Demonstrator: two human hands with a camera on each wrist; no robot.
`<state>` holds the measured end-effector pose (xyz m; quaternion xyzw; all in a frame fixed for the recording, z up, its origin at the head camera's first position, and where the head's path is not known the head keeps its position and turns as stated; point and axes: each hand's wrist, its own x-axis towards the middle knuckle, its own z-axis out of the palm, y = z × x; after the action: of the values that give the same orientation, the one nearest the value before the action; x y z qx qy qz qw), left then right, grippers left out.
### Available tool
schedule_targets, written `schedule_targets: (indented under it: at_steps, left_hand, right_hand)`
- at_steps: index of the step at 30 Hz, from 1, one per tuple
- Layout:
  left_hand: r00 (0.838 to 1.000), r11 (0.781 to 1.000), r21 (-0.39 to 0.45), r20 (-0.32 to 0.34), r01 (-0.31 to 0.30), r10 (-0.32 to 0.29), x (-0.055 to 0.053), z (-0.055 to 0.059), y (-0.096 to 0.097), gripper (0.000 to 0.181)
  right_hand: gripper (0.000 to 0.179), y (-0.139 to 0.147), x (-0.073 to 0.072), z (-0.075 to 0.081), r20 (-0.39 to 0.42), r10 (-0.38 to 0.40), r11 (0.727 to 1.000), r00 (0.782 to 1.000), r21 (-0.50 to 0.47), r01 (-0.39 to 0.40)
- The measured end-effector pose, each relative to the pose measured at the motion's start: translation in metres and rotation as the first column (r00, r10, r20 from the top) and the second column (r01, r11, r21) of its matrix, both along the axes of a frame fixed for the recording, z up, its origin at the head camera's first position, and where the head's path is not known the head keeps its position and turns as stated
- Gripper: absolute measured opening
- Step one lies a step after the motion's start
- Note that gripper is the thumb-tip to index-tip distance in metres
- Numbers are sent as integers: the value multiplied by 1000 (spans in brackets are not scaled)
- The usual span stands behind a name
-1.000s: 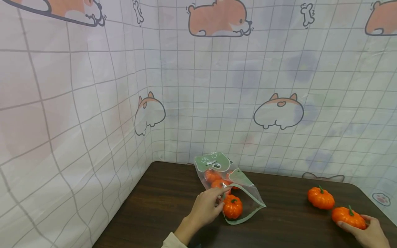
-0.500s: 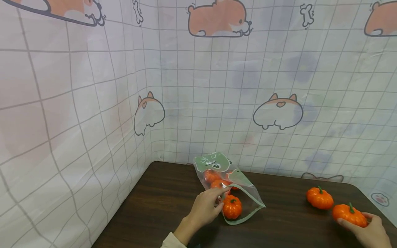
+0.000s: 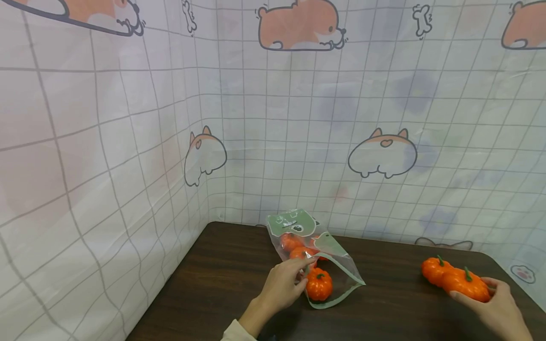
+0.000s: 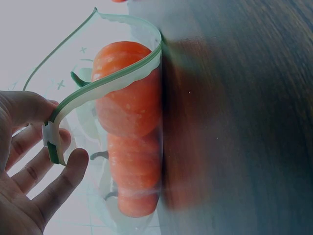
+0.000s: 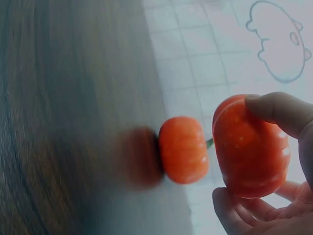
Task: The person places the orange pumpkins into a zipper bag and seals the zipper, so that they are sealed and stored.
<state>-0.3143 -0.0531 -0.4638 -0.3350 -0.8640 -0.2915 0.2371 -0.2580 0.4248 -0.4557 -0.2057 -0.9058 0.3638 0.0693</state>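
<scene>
My left hand [image 3: 279, 286] pinches the green-edged rim of a clear zip bag [image 3: 328, 242] lying on the table, near its white slider [image 4: 48, 133]. The mouth of the bag stands apart, with a small orange pumpkin [image 3: 319, 285] just inside it. Several more pumpkins show deeper in the bag through the clear film. At the right, my right hand [image 3: 499, 305] grips another orange pumpkin [image 3: 467, 286] between thumb and fingers, raised above the table. Behind it sits a loose pumpkin [image 3: 432, 270], partly covered by the held one in the head view.
The dark wooden table [image 3: 392, 303] ends at the back and left against a hanging cloth [image 3: 298, 118] with a grid and cartoon dogs. Its right edge runs close to my right hand.
My right hand has lifted its pumpkin and moved it to the left, so it now overlaps the loose pumpkin in the head view. The left hand and the bag have not moved.
</scene>
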Motion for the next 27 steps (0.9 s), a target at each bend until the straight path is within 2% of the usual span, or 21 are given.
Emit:
schedule_targets:
  at_steps: [6, 10, 14, 21, 27]
  left_hand:
    - [1000, 1000, 7, 14, 12, -12, 0, 1, 1, 57]
    - [1000, 1000, 7, 8, 9, -9, 0, 1, 1, 55]
    - [1000, 1000, 4, 2, 2, -2, 0, 1, 1, 55]
    - [1000, 1000, 5, 0, -1, 1, 0, 2, 1, 56]
    - [1000, 1000, -1, 2, 0, 0, 0, 2, 0, 56]
  right_hand:
    - [118, -11, 0, 10, 6, 133, 990, 991, 43, -133]
    - [116, -21, 0, 13, -4, 228, 971, 974, 80, -227]
    - [110, -36, 0, 14, -36, 294, 951, 955, 110, -288]
    - [100, -67, 3, 16, -87, 340, 933, 936, 154, -325]
    - [92, -88, 7, 16, -122, 395, 913, 911, 163, -374]
